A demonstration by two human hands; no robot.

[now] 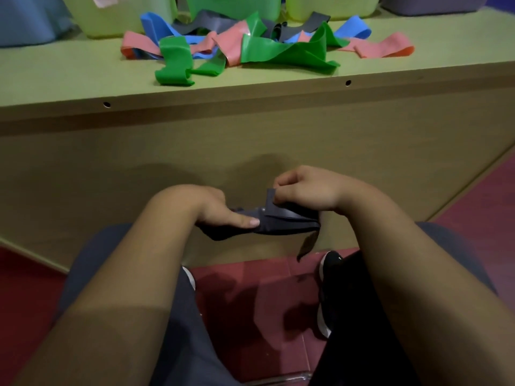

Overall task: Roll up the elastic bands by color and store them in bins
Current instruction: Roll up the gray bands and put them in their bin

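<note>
Below the table edge, both my hands hold a dark grey elastic band. My left hand grips its left end, thumb laid flat along the band. My right hand pinches a folded corner of the band at the top, and a loose tail hangs down to the right. On the table top lies a tangled pile of bands: green, pink, blue and dark grey. Behind the pile stand bins: a yellow-green one, a green one, another yellow-green one.
A blue bin stands at the far left and a purple bin at the far right. The table's front panel rises right before my knees. My shoes rest on a red tiled floor.
</note>
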